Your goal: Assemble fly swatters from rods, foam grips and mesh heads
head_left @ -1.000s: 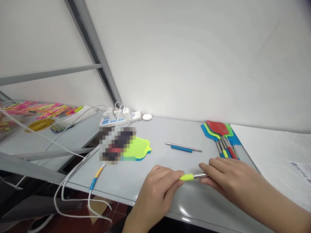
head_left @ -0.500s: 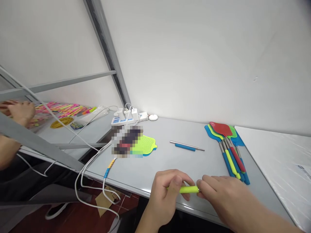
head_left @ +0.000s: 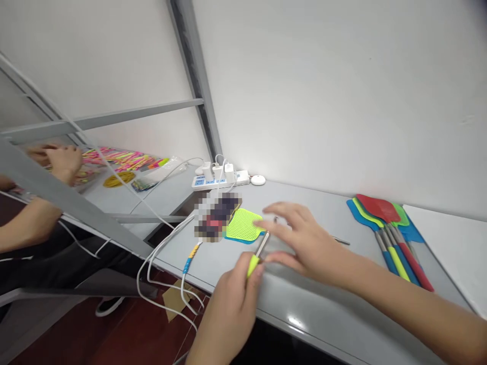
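My left hand (head_left: 228, 304) is wrapped round a yellow-green handle (head_left: 252, 265), from which a metal rod (head_left: 262, 245) points up and away. My right hand (head_left: 308, 243) is open, fingers spread, just beside the rod and over the neck of a yellow-green fly swatter head (head_left: 245, 224). A blue swatter head (head_left: 239, 240) lies beneath that one. Behind my right hand, a loose metal rod (head_left: 341, 241) shows only its end. Several fly swatters with red, blue and green heads are stacked at the right, the red swatter (head_left: 376, 208) on top.
A power strip (head_left: 243, 178) with chargers and a round white puck (head_left: 258, 180) sit by the wall. A blurred-out object (head_left: 218, 215) touches the swatter heads. White cables (head_left: 152, 258) hang over the left edge. Beyond a grey metal frame (head_left: 140, 112) a co-worker's hand (head_left: 64, 159) moves.
Both hands moved left toward the swatter heads. My right hand left the handle's end and spread its fingers; my left hand turned the handle so its rod points away. The view shifted left.
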The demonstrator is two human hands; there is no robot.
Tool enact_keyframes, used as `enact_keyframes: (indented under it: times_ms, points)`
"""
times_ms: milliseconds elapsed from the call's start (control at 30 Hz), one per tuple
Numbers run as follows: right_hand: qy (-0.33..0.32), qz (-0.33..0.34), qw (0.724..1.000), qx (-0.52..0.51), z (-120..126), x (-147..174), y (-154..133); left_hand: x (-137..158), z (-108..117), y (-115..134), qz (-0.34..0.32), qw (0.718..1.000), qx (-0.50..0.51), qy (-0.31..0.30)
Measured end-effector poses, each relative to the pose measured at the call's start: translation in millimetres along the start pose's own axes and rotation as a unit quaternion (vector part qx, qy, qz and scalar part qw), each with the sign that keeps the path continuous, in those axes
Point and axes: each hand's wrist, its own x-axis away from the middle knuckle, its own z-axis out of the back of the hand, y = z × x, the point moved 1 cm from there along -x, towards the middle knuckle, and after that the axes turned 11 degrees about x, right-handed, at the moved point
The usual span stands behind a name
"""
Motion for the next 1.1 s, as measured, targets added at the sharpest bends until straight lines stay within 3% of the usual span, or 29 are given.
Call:
enact_keyframes:
  times_ms: [67,167,233,367,567,700,800,867,967,1000,1100]
  points:
    - [0.025,-0.115,0.990,-0.074,-25,-18,8,-2,12,-13,0.042,0.992,0.078,0.085]
    - [-0.054,-0.211,0.969,-0.117,-72,-39,22,-6,15,-30,0.071,0.955,0.232,0.169]
    - [-0.148,-0.233,0.957,-0.091,-98,-49,30,-10,8,-38,0.073,0.929,0.330,0.154]
    - [-0.195,-0.245,0.946,-0.079,-124,-60,38,-15,-5,-46,0.079,0.909,0.393,0.115]
    - [-0.198,-0.280,0.934,-0.099,-116,-63,39,-19,-6,-45,0.087,0.930,0.351,0.062]
    - [-0.173,-0.301,0.927,-0.142,-83,-61,33,-20,-4,-47,0.087,0.921,0.375,0.064]
    - [-0.112,-0.331,0.915,-0.204,-49,-43,26,-20,-3,-44,0.087,0.917,0.387,0.036]
    - [-0.007,-0.392,0.859,-0.328,-29,-18,20,-20,-4,-38,0.085,0.917,0.389,0.006]
    - [0.136,-0.514,0.712,-0.458,-7,36,10,-21,-12,-23,0.068,0.922,0.375,-0.062]
    - [0.163,-0.531,0.678,-0.481,-2,55,6,-22,-16,-17,0.057,0.927,0.361,-0.088]
    - [0.201,-0.542,0.645,-0.501,13,106,-5,-28,-35,2,0.015,0.944,0.301,-0.137]
